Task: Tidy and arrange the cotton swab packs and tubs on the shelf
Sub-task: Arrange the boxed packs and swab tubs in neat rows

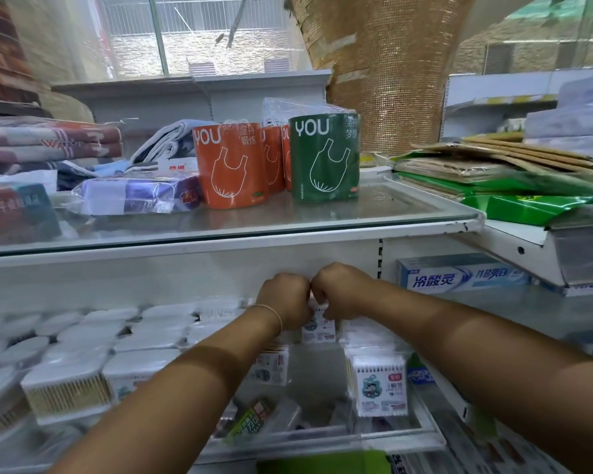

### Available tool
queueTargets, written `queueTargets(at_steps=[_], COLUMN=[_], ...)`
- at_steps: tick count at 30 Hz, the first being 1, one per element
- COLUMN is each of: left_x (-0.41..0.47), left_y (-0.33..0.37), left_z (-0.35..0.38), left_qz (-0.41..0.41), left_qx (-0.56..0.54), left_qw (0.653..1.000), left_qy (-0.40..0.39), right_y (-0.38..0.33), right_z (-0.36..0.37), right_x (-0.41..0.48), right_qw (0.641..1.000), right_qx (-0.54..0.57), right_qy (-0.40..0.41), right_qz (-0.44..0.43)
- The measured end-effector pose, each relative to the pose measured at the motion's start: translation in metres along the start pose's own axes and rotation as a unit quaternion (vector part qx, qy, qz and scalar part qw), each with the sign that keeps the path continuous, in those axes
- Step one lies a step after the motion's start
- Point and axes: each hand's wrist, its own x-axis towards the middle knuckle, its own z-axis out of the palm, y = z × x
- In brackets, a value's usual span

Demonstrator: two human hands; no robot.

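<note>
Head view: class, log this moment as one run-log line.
left hand: grips small white printed cotton swab pack | right hand: grips same pack | place: back of lower grey shelf | white plastic tubs: stacked left

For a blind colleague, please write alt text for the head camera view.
The left hand and right hand together grip a cotton swab pack at the back of the lower shelf. White swab tubs lie to its left.

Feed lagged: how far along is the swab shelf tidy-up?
Done: the white rectangular swab tubs on the left sit in rows. In hand: left hand and right hand hold a small white-labelled swab pack at the back. Left: the green-labelled pack lying tilted in front.
</note>
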Motion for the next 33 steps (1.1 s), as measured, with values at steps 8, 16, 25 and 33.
queueTargets(at_steps=[8,16,25,33], left_x=[-0.012,-0.056,-0.086,-0.09], left_y=[-0.013,-0.035,-0.059,-0.051], left_z=[-0.015,-0.042,-0.064,-0.048], left_qz=[-0.002,0.054,0.048,0.042], left_qx=[-0.082,-0.066,-0.029,0.075], left_qw=[0.997,0.996,0.99,0.991], left_qy=[0.002,-0.022,-0.129,-0.102], right_y=[-0.006,-0.015,-0.07,-0.09], right_z=[0.004,-0.009,-0.027,-0.015], right_x=[-0.006,-0.009,-0.033,-0.033], right_qw=[0.998,0.995,0.98,0.992], right_qx=[-0.041,0.024,0.162,0.079], right_qy=[0.035,0.097,0.031,0.008], right_qz=[0.014,0.017,-0.108,-0.093])
